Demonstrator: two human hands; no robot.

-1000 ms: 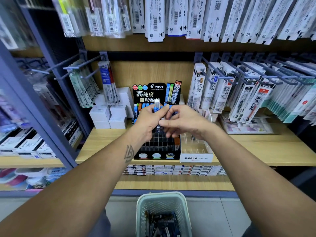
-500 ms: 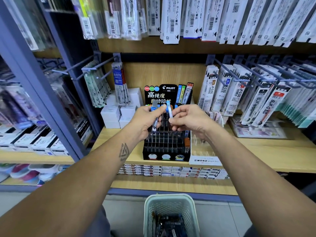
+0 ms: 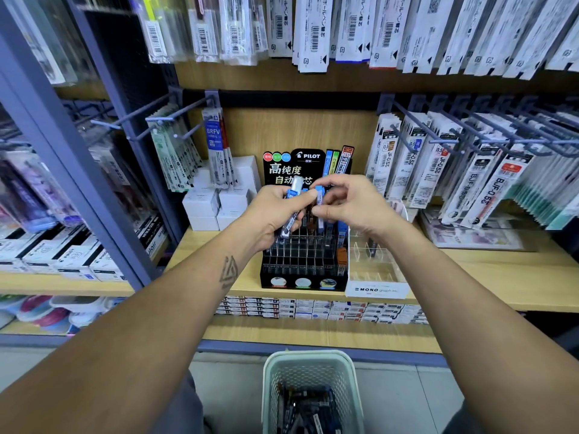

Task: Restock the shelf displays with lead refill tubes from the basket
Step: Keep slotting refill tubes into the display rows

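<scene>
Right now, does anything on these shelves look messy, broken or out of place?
Nothing looks damaged or spilled. The black display stand sits square on the wooden shelf, though many of its front slots are empty. The tubes in the basket lie in a loose jumble. The left hand holds several tubes; the right hand pinches one.

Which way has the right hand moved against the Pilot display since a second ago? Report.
Yes: the right hand has risen slightly toward the header of the Pilot display, pinching a blue-capped tube.
</scene>
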